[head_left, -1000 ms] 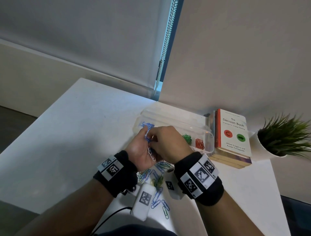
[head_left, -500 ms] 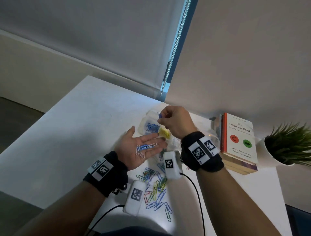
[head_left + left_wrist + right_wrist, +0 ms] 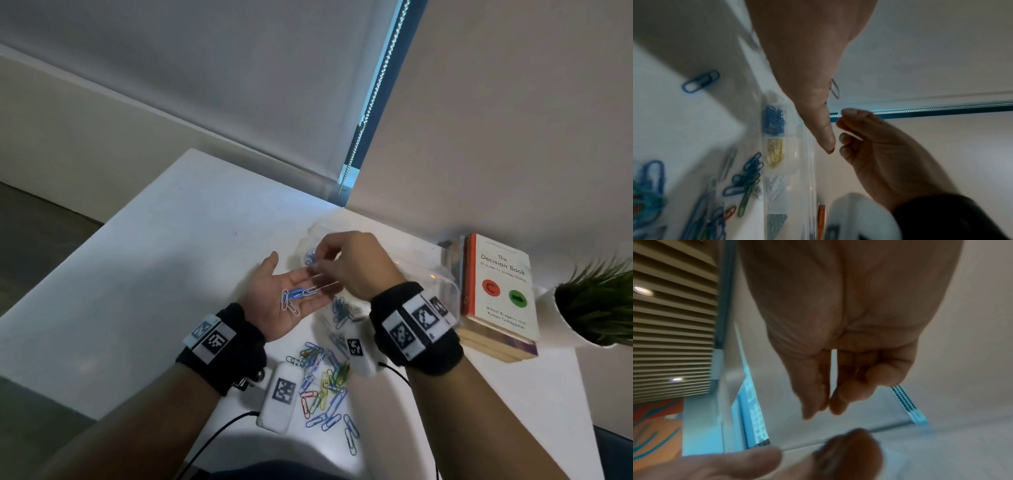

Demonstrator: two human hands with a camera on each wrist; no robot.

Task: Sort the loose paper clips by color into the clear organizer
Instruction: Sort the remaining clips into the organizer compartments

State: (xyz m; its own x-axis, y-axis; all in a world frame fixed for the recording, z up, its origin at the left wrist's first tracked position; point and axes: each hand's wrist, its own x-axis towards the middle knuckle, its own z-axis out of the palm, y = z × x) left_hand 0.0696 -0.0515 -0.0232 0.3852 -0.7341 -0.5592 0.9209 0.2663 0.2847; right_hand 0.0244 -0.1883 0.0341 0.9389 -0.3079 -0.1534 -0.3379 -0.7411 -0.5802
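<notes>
My left hand lies open, palm up, above the table, carrying a few blue and white paper clips. My right hand is at the left fingertips, with thumb and forefinger drawn together. They seem to pinch a pale clip, which is blurred. The clear organizer lies just beyond the hands. Its compartments hold blue clips, yellow clips and white clips. Loose mixed clips lie on the table below the hands, with a blue bunch closer to the organizer.
A stack of books stands right of the organizer, with a potted plant beyond it. A wall and a blind rise behind the table. The table's left edge drops to the floor. A black cable runs near my left forearm.
Half a second ago my right hand held a blue clip above the organizer's blue compartment. That clip is gone from it, and the hand has dropped back to my left fingertips.
</notes>
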